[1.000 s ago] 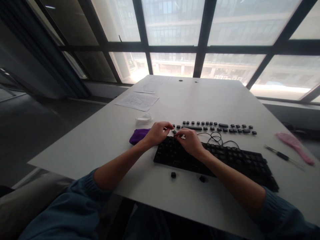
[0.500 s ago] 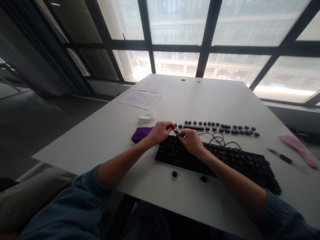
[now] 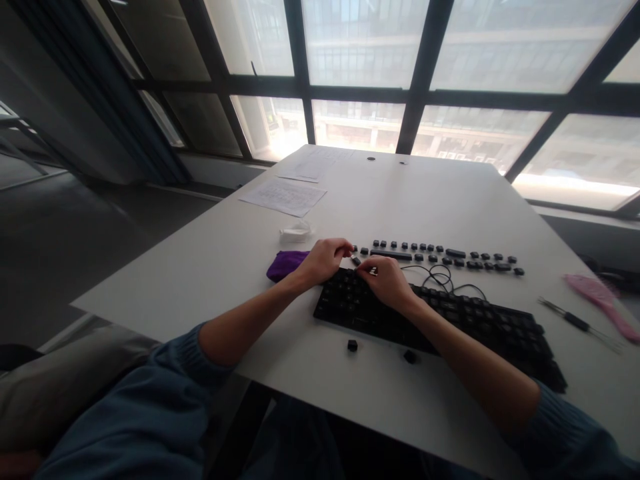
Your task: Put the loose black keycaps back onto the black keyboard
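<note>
- A small dark keycap (image 3: pixel 355 259) sits between the fingertips of both hands, just above the far left corner of the keyboard (image 3: pixel 440 320); it is too small to tell which hand carries its weight.
- The left hand (image 3: pixel 323 260) has its grip drawn together, thumb and fingers pinched at the keycap, the wrist over the counter (image 3: pixel 210 267) beside the keyboard's left end.
- The right hand (image 3: pixel 387 280) rests over the keyboard's upper left keys, its grip also closed to a pinch near the keycap; something small and pale shows at its fingertips, too blurred to name.
- Risk, as a judgement: the piece is tiny and held only by fingertips, so a slip could drop it among the keys or send it off the counter's near edge.
- Two loose keycaps (image 3: pixel 353 345) already lie on the counter in front of the keyboard, close to that edge; a forearm sweeping back could knock them to the floor.
- A row of removed keycaps (image 3: pixel 440 255) lies in order beyond the keyboard; a careless reach could scatter it.
- The cable (image 3: pixel 435 275) loops between the row and the keyboard and could snag a hand.
- A purple cloth (image 3: pixel 283 265) lies just left of the left hand, a crumpled clear wrapper (image 3: pixel 296 231) beyond it, and papers (image 3: pixel 283 196) farther off.
- Well apart to the right lie a thin dark tool (image 3: pixel 575 322) and a pink brush (image 3: pixel 603 298).
</note>
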The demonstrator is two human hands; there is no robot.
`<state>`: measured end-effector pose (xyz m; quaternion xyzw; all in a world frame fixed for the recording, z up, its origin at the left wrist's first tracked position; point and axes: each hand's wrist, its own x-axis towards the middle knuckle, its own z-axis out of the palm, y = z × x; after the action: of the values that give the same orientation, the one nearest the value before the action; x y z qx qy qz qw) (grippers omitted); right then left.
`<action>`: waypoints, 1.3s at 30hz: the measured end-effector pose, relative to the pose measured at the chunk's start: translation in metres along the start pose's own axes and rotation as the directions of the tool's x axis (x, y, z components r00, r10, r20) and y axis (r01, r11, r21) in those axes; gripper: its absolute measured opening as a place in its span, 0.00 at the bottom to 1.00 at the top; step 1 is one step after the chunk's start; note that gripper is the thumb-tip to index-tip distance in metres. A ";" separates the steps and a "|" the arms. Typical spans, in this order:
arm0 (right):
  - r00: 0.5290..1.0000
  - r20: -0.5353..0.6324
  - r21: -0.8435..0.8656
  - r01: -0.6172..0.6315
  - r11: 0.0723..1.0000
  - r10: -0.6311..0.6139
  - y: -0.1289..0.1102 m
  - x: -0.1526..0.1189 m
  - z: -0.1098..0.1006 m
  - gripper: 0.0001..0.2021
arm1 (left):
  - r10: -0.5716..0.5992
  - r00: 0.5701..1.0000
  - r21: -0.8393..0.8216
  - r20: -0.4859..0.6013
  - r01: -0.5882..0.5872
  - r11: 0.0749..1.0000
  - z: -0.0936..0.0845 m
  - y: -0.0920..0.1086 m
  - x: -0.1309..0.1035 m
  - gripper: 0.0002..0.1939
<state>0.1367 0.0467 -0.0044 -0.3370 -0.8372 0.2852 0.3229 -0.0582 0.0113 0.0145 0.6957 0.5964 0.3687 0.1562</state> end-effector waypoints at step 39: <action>0.974 0.181 -0.259 0.183 0.948 -0.139 -0.005 -0.010 -0.011 0.20 | 0.180 0.956 0.098 0.231 -0.207 0.973 -0.001 0.013 -0.005 0.19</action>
<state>0.1482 0.0393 0.0020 -0.2847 -0.9165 0.1655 0.2272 -0.0498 0.0030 0.0221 0.7956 0.5257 0.2657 0.1418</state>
